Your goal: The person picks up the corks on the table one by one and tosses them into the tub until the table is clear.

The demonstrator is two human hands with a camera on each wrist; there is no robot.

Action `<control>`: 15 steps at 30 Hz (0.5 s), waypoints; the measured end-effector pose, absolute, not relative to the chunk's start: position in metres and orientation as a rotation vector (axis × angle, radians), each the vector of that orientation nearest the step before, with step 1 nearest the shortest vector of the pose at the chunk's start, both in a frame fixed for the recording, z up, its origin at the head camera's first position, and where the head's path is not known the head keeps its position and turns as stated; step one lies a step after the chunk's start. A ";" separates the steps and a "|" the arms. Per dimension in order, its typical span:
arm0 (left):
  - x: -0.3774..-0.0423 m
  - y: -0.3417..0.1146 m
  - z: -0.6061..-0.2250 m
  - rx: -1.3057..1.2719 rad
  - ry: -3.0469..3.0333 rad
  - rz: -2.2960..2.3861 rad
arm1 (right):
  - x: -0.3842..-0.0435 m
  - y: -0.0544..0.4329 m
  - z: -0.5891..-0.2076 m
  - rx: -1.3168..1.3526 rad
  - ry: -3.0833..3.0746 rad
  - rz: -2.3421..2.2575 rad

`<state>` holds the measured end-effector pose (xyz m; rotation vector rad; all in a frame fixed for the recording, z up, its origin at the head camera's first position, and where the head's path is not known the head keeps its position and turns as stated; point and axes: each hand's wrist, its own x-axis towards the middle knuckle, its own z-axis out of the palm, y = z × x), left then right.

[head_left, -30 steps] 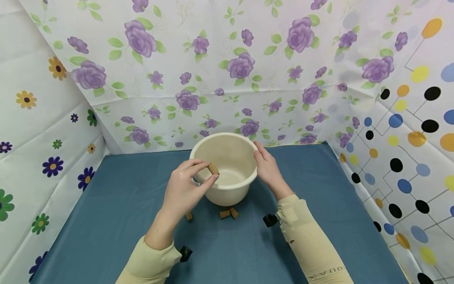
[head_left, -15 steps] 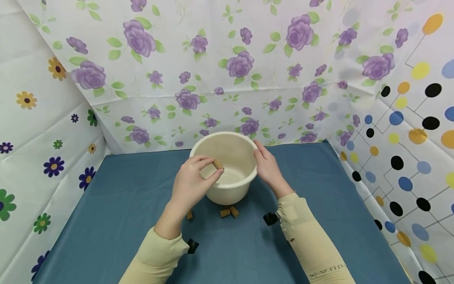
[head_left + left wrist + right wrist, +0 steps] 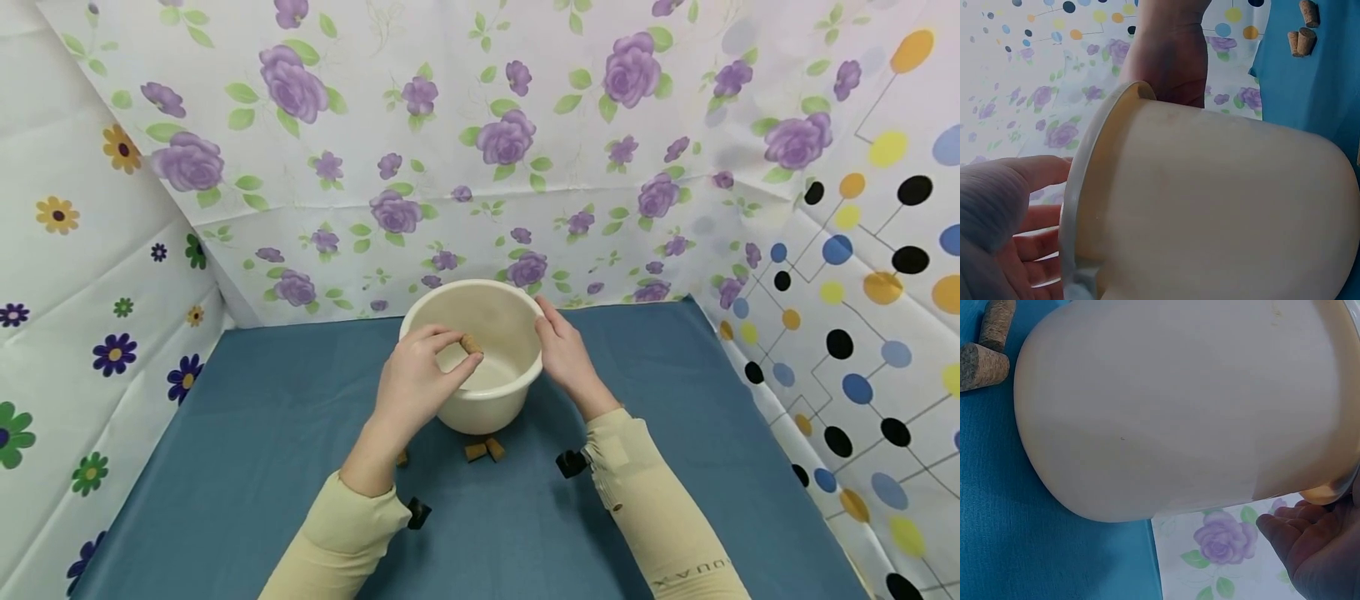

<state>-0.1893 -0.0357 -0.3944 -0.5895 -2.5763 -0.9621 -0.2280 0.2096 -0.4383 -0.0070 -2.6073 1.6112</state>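
Observation:
A deep cream plastic bucket point(image 3: 483, 412) stands on the blue cloth, its mouth tilted toward me. My left hand point(image 3: 416, 379) is over the near left of the mouth and pinches a small tan cork point(image 3: 471, 344) between thumb and fingertips. In the left wrist view the bucket wall point(image 3: 1222, 200) hides the cork, and the fingers reach behind the rim. My right hand point(image 3: 564, 354) grips the bucket's right rim, thumb on top. In the right wrist view its fingers point(image 3: 1304, 534) lie beneath the rim.
Two corks point(image 3: 476, 452) lie on the cloth just in front of the bucket. Another cork point(image 3: 402, 458) shows partly behind my left wrist. The blue cloth point(image 3: 285, 433) ends at a flower-printed sheet point(image 3: 465, 233) behind the bucket, with patterned sheets on both sides.
My left hand has moved right and slightly forward with the cork, from the left rim to further over the bucket's mouth. The right hand and bucket have hardly moved.

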 end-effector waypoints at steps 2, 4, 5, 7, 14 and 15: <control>-0.191 -0.032 -0.393 -0.577 -2.591 -0.946 | -0.228 0.210 -0.438 -0.005 -2.602 1.614; -0.192 -0.029 -0.392 -0.564 -2.597 -0.938 | -0.229 0.210 -0.437 -0.007 -2.596 1.617; -0.192 -0.028 -0.392 -0.558 -2.601 -0.933 | -0.229 0.210 -0.438 -0.008 -2.595 1.618; -0.193 -0.026 -0.391 -0.549 -2.609 -0.921 | -0.228 0.210 -0.438 -0.012 -2.596 1.617; -0.193 -0.021 -0.390 -0.546 -2.639 -0.891 | -0.226 0.210 -0.437 0.000 -2.599 1.628; -0.193 -0.020 -0.390 -0.549 -2.638 -0.894 | -0.226 0.210 -0.437 0.004 -2.599 1.632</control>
